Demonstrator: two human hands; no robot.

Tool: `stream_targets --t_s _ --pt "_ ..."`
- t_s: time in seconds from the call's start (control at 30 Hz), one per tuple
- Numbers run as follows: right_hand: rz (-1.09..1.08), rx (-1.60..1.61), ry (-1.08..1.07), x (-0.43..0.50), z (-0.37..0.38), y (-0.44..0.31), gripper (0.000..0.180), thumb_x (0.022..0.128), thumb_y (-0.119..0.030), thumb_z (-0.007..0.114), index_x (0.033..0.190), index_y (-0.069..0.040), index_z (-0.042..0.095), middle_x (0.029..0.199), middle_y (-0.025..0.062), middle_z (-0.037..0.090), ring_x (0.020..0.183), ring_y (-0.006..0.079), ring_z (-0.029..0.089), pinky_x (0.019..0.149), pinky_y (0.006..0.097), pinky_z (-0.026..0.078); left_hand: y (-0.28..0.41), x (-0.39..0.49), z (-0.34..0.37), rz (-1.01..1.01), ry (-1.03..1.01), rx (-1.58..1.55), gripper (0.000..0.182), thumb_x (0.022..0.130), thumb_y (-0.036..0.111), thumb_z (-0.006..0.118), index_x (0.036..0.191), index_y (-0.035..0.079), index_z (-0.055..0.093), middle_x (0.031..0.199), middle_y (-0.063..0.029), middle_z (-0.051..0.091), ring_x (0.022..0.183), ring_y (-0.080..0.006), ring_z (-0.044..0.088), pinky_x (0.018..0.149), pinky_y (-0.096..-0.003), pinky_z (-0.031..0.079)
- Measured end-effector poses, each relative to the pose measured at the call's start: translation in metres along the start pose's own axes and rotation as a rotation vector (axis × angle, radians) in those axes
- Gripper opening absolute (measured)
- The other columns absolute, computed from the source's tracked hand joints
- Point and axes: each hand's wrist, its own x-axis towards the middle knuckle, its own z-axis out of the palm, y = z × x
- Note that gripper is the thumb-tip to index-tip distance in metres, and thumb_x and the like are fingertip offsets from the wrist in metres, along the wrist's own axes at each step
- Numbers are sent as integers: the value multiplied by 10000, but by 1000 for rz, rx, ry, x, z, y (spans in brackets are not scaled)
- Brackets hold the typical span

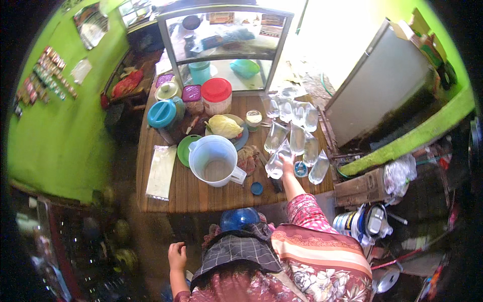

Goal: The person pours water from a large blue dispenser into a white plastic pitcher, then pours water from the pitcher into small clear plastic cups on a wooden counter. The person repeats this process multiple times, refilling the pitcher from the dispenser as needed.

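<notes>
My right hand (287, 160) is closed around the upper part of a clear plastic bag of liquid (274, 169) on the right side of the wooden table (207, 198). Several similar filled bags (297, 139) lie behind and beside it. Close to that hand are a small blue round item (300, 169) and a blue lid (257, 188). A translucent plastic pitcher (213, 160) stands open at the table's middle, its handle towards the right. My left hand (177, 256) hangs away from the table at the lower left, fingers curled, with nothing visible in it.
A pack of clear plastic bags (161, 171) lies at the table's left. Behind the pitcher are a cabbage (225, 126), a glass jar (253, 117), a blue-lidded jug (162, 114) and a red-lidded container (216, 94). A glass-fronted cabinet (226, 60) stands at the back.
</notes>
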Motion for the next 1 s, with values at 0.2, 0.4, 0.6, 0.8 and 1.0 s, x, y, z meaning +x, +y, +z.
stream_targets --t_s 0.2,0.4,0.6,0.8,1.0 --pt "-313 -910 322 32 41 -27 889 610 -373 726 1351 -289 242 1254 231 367 1084 383 456 881 465 397 1 -119 62 -372 102 31 156 758 105 583 891 28 613 866 -144 557 786 -277 563 699 -343 458" --pt "-305 -1053 362 97 38 -43 709 713 -295 611 1339 -337 279 1283 239 319 1100 389 437 905 484 366 11 -168 118 -578 68 -83 205 747 140 604 912 21 628 854 -129 571 744 -248 579 689 -336 466" --pt "-272 -1128 49 123 17 -73 596 690 -301 557 1273 -269 435 1349 221 279 1213 429 305 1031 470 227 46 -144 109 -474 99 89 186 744 137 610 903 43 627 835 -130 576 777 -262 568 720 -337 455" --pt "58 -1283 447 67 -85 -147 753 743 -604 469 1379 -348 156 1430 227 -60 1312 431 20 933 679 160 -31 -168 120 -569 83 -77 203 747 180 608 904 52 627 818 -132 579 768 -271 572 713 -352 458" --pt "215 -1443 214 112 -162 -73 931 664 -731 459 1389 -357 10 1417 274 24 1309 435 63 1049 493 124 -7 -131 123 -403 -105 33 218 744 194 609 905 48 629 784 -129 584 740 -262 579 684 -351 465"
